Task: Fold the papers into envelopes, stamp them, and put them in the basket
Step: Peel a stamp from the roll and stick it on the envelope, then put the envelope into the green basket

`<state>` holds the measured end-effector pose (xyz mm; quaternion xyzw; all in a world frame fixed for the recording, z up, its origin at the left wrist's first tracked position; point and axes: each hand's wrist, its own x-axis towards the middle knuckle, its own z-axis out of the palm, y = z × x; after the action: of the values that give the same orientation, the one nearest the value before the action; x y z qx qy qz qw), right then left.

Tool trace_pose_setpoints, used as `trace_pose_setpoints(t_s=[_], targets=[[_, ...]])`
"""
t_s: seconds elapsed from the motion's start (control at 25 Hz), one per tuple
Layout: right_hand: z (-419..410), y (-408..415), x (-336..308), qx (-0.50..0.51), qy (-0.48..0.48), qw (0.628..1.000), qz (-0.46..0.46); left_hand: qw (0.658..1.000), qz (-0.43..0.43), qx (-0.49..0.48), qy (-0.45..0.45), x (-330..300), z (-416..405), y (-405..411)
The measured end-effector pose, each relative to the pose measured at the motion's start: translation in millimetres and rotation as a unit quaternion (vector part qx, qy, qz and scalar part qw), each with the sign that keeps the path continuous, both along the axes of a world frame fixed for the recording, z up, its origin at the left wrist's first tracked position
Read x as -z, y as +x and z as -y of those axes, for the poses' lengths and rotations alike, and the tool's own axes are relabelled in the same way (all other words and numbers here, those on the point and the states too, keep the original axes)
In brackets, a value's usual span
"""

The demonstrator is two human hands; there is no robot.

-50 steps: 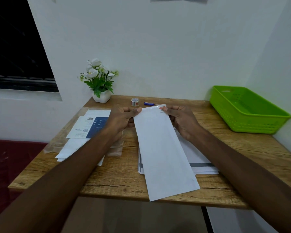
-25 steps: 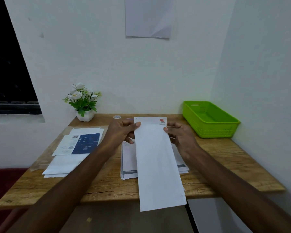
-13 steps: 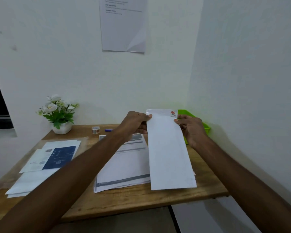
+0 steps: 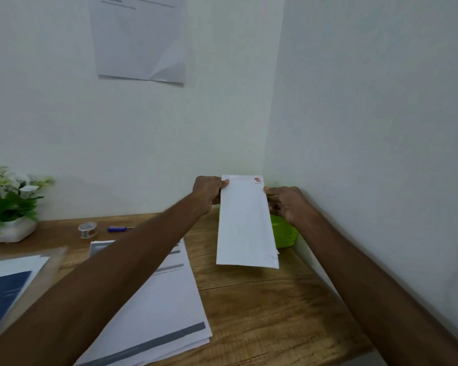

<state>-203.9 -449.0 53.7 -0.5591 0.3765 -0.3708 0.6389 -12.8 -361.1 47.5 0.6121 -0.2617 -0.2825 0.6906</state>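
Here, at the far left edge of the wooden table (image 4: 262, 307), a small white pot of white flowers (image 4: 6, 204) stands against the wall. In front of it, at the table's left edge, lie a few sheets, the top one with a dark blue panel (image 4: 3, 294). Further along the back edge sit a small roll of tape (image 4: 87, 229) and, just beside it, a blue pen (image 4: 118, 229). A stack of printed papers (image 4: 159, 307) with grey bars lies near the front edge, partly hidden under the left forearm. On the wall above hangs a sheet of paper (image 4: 140, 40) with one lower corner curled.

The left hand (image 4: 208, 192) is raised over the back of the table, thumb and fingers pinching the upper left edge of the folded envelope (image 4: 245, 223). The envelope is held in the air, upright and long, its lower end hanging free above the table's back right corner; a small red stamp (image 4: 258, 180) shows at its top right corner. The right hand (image 4: 288, 203) pinches the upper right edge, thumb on the front and the other fingers curled loosely behind. Behind the envelope and right hand, in that right-hand corner by the side wall, a patch of the green basket (image 4: 284, 233) shows; most of it is covered, so whether anything lies inside cannot be told.
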Motion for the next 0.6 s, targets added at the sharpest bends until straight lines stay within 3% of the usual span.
trace_pose_setpoints(t_s=[0.28,0.48,0.6], targets=[[10.1,-6.8,-2.7,-0.064,-0.041,0.982,-0.171,0.996,0.025,-0.083,0.035,-8.2,44.6,21.8],[22.4,1.4,-7.2,0.028,-0.131,0.954,-0.267,0.998,0.004,-0.042,0.056,-6.1,56.5,18.0],[28.6,4.8,-0.2,0.055,-0.172,0.922,-0.342,0.994,0.059,-0.050,0.081,-9.4,63.1,15.2]])
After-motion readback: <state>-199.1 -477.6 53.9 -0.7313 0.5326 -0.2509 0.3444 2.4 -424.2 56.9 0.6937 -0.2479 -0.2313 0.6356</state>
